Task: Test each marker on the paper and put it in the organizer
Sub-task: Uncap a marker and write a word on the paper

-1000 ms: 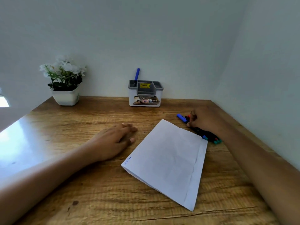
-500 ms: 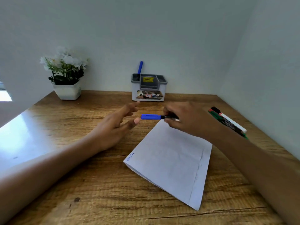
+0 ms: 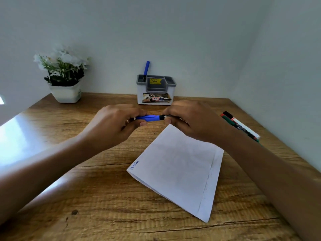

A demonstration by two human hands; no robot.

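The blue marker (image 3: 152, 117) is held level over the middle of the table (image 3: 104, 197), just beyond the far corner of the paper (image 3: 180, 169). The left hand (image 3: 114, 126) pinches its cap in curled fingers and the right hand (image 3: 192, 120) grips its black barrel. The organizer (image 3: 156, 91) stands at the back edge, with a blue pen (image 3: 146, 68) upright in its left compartment, and other markers (image 3: 241, 126) lie along the right edge

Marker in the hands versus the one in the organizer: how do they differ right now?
Pose: the held marker lies level above the desk; the organizer marker stands nearly upright. State: the held marker is gripped by the left hand at its blue cap and the right hand at its black barrel; the organizer marker sits untouched in the organizer, left compartment. Both show blue.
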